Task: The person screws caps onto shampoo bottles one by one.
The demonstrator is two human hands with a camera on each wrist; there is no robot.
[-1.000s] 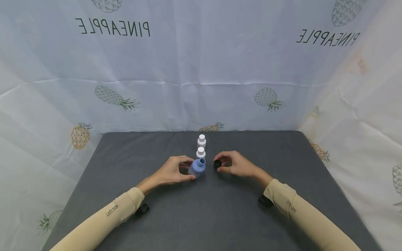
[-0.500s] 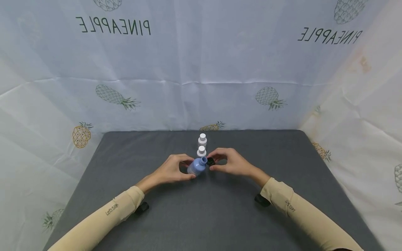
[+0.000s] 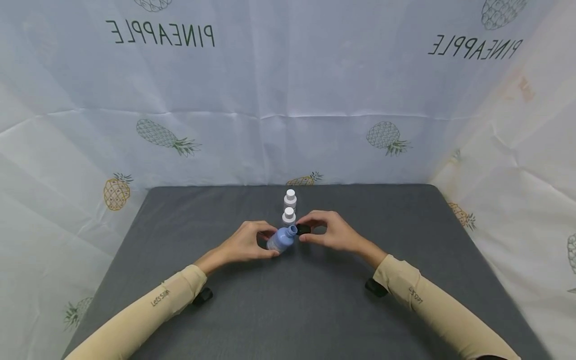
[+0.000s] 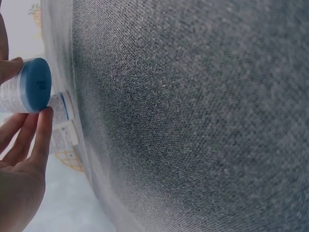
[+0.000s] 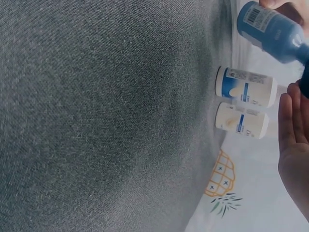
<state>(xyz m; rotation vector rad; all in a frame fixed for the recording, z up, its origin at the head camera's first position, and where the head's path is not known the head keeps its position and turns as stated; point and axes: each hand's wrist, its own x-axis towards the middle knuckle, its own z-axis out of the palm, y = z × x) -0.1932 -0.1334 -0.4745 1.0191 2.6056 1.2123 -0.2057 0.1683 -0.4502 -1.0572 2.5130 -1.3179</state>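
My left hand [image 3: 250,243] grips a blue bottle [image 3: 281,239] with a white label, its uncapped neck tilted to the right. In the left wrist view the thumb and fingers hold the blue bottle [image 4: 36,86] around its body, its base facing the camera. Just right of the mouth, my right hand [image 3: 332,231] pinches a black cap [image 3: 303,229] between thumb and fingers. The right wrist view shows the dark cap [image 5: 304,83] right at the neck of the blue bottle [image 5: 270,30], with the fingers of my right hand [image 5: 295,140] below it.
Behind the blue bottle stand two white bottles with white caps, the nearer bottle [image 3: 289,217] and the farther bottle [image 3: 290,200], one behind the other. A dark grey cloth [image 3: 288,310] covers the table. A pineapple-print curtain [image 3: 225,145] hangs along its back edge.
My right hand has moved left with the black cap, up to the bottle's mouth, and turned the cap sideways. The blue bottle now tilts further right in my left hand.
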